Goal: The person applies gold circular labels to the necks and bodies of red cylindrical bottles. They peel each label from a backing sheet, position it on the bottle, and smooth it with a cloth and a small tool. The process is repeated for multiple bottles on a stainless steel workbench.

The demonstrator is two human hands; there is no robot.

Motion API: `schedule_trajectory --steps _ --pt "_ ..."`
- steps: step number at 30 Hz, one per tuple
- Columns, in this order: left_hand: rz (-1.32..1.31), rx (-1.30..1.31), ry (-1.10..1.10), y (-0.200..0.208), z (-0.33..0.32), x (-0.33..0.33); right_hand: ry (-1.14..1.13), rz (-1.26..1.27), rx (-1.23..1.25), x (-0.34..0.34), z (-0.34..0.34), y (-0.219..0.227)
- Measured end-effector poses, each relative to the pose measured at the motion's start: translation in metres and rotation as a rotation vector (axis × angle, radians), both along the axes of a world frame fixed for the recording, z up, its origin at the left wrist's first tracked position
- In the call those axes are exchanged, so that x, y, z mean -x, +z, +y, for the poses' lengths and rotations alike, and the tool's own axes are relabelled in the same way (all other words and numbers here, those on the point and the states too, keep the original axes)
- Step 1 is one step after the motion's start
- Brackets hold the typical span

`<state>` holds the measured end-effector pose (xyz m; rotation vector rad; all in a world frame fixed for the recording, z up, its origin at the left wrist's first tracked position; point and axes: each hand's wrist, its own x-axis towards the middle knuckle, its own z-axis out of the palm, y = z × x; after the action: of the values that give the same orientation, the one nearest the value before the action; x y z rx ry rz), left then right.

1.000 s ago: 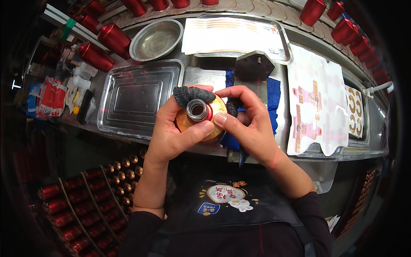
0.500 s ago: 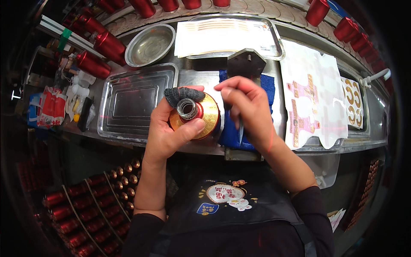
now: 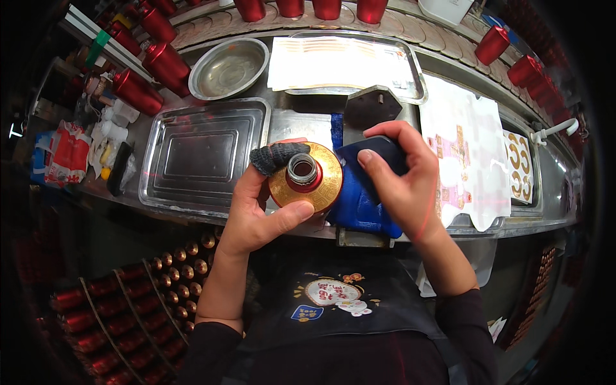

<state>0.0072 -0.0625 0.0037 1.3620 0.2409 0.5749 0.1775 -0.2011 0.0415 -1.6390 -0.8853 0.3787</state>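
My left hand (image 3: 253, 215) is wrapped round a red bottle (image 3: 326, 183) with a gold patterned shoulder. Its open, threaded neck faces up at me. A dark knitted sleeve (image 3: 273, 157) covers one finger of that hand. Between the thumb and fingers of my right hand (image 3: 414, 186) is a flat, dark blue scraper-like piece (image 3: 374, 157); its left edge is close beside the bottle, and I cannot tell whether they touch. Beneath it, a blue cloth (image 3: 367, 208) lies over a metal stand with a dark angular plate (image 3: 371, 108).
A clear-lidded tray (image 3: 199, 151) and a metal bowl (image 3: 229, 69) are at left. White sheets (image 3: 340, 64) lie on a tray behind; label sheets (image 3: 471, 109) lie at right. Red bottles (image 3: 327, 9) line the conveyor (image 3: 410, 29) at the back. More bottles (image 3: 102, 314) are stacked lower left.
The dark blue piece has turned from edge-on to show its flat face, and my right hand has shifted slightly right. The bottle has moved a little right with my left hand.
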Motion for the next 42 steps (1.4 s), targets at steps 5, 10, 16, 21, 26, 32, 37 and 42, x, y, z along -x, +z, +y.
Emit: schedule_trajectory --steps 5,10,16,21,26,32,37,42 --pt "0.003 0.02 -0.003 0.002 0.0 -0.001 0.124 -0.255 -0.172 0.008 -0.002 0.008" --pt "0.005 0.006 -0.016 0.003 0.001 0.0 0.044 -0.12 -0.194 0.005 -0.001 0.0" --pt "0.091 -0.335 -0.003 -0.005 0.012 0.005 0.053 -0.55 -0.22 -0.001 -0.008 -0.012" --pt "0.059 -0.414 0.197 -0.014 -0.009 -0.002 0.157 -0.835 -0.334 0.03 -0.013 -0.018" --pt "0.043 -0.697 0.441 -0.023 -0.025 -0.016 0.312 -0.814 -0.377 0.029 -0.008 0.0" --pt "0.058 -0.294 0.087 -0.016 -0.002 -0.008 0.277 -0.789 -0.267 0.007 -0.003 0.012" --pt "0.016 -0.793 0.57 -0.014 -0.025 -0.021 0.29 -0.766 -0.333 0.019 0.001 -0.001" --pt "-0.021 -0.723 0.372 -0.014 -0.015 -0.019 0.279 -0.752 -0.334 0.022 0.0 0.001"
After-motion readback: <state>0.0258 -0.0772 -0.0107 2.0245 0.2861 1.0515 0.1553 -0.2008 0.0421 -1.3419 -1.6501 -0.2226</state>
